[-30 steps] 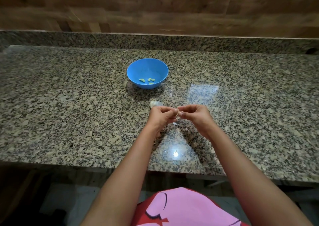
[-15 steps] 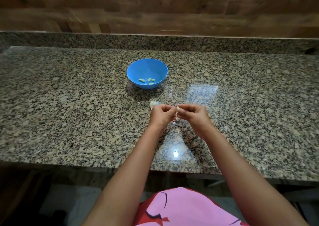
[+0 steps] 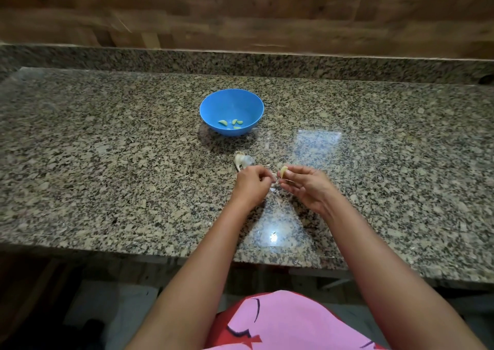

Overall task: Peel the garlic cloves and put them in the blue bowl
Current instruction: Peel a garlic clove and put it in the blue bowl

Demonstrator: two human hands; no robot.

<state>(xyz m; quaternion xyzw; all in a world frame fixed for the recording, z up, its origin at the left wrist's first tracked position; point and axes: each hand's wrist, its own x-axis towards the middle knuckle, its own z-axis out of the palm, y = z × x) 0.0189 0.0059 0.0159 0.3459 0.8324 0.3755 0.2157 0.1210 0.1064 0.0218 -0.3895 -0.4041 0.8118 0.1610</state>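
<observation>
Surface: speckled granite counter is seen from above, with a matching granite upstand and a wood-plank wall behind it.
Blue bowl: blue bowl is set on the counter, beyond the hands and slightly to their left; four peeled cloves are seen lying in its bottom.
Garlic head: remaining garlic bulb, still in pale skin, is laid on the counter between the bowl and the hands, just beyond the left hand.
Right hand: right hand is raised over the counter; a yellowish garlic clove is pinched at the tips of the thumb and forefinger, its upper end left exposed above them. The other fingers are curled loosely beneath.
Left hand: left hand is held just beside the right, fingers curled inward; a small whitish scrap of skin is seen at the fingertips, seemingly pinched, though the contact is blurred.
Gap between hands: the fingertips of both hands are kept close, not quite touching.
Peelings: thin scraps of skin are seen lying on the counter under the hands.
Foreground: pink and red clothing is visible at the lower edge.
</observation>
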